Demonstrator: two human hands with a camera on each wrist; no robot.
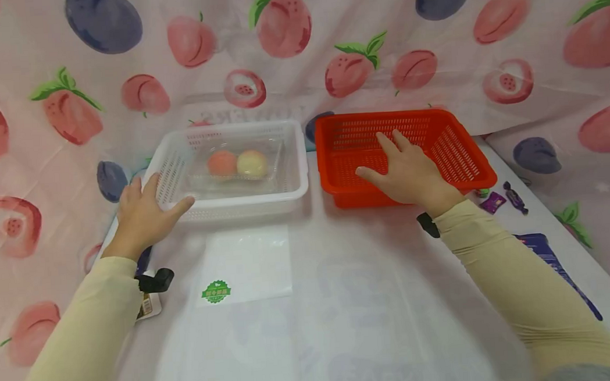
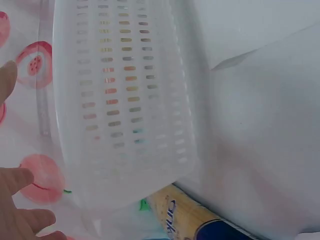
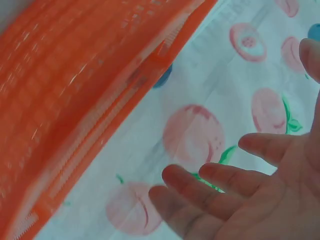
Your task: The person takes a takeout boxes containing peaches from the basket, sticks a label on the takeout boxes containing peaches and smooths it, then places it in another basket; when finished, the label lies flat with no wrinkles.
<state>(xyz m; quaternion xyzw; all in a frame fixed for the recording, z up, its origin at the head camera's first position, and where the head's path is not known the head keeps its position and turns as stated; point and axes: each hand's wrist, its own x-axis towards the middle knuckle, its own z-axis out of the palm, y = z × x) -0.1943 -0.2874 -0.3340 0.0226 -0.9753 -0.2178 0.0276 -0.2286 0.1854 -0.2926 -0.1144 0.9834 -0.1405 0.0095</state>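
In the head view my left hand (image 1: pixel 141 215) is spread at the left front corner of a white plastic basket (image 1: pixel 243 200), with nothing in its grasp. Inside that basket lies a clear plastic box (image 1: pixel 277 163) with a pinkish-orange round fruit (image 1: pixel 222 163) and a pale yellow one (image 1: pixel 252 164). Over the front of the red basket (image 1: pixel 330 180) hovers my right hand (image 1: pixel 411 175), palm down and fingers apart. In the right wrist view its fingers (image 3: pixel 185 187) are extended and hold nothing, beside the slotted red wall. The left wrist view shows the white basket's slotted side (image 2: pixel 160 115).
Wrapped candies (image 1: pixel 515 198) and a dark blue packet (image 1: pixel 555 257) lie by my right forearm. A beige and blue package (image 2: pixel 187 212) sits beside the white basket. A clear plastic sheet with a green sticker (image 1: pixel 216 291) is on the white table (image 1: pixel 343 304). Fruit-print cloth (image 1: pixel 298 86) hangs behind.
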